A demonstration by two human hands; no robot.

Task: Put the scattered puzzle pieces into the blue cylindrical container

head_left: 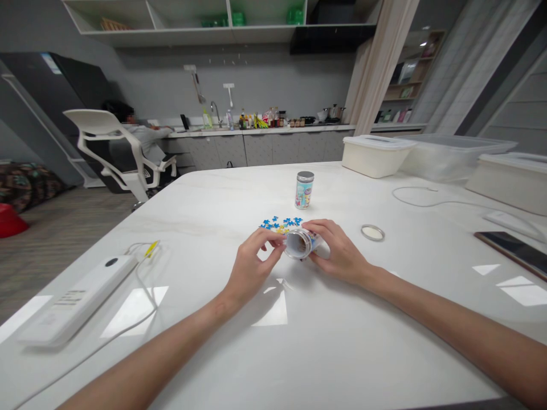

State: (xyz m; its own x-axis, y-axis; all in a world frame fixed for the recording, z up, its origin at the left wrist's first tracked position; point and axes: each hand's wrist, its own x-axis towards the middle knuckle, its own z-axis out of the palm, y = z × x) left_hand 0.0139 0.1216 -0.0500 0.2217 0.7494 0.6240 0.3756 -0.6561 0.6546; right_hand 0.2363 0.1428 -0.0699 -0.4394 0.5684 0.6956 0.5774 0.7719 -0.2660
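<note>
My right hand (337, 253) is wrapped round a small open jar (301, 243) lying on its side, its mouth turned toward me. At that mouth, my left hand (252, 267) has its fingertips pinched; what they hold is too small to make out. Several blue and yellow puzzle pieces (281, 223) lie on the white table (273, 341) just beyond the jar. A loose round lid (372, 232) rests to the right of my right hand. A second jar (303, 190) stands upright with its lid on, farther back.
A white power strip (77, 304) with its cable lies at the left. White and clear storage bins (378, 154) line the far right, with a cable (421, 199) and a phone (513, 253) nearer. A person sits at the far counter by a white chair (113, 151).
</note>
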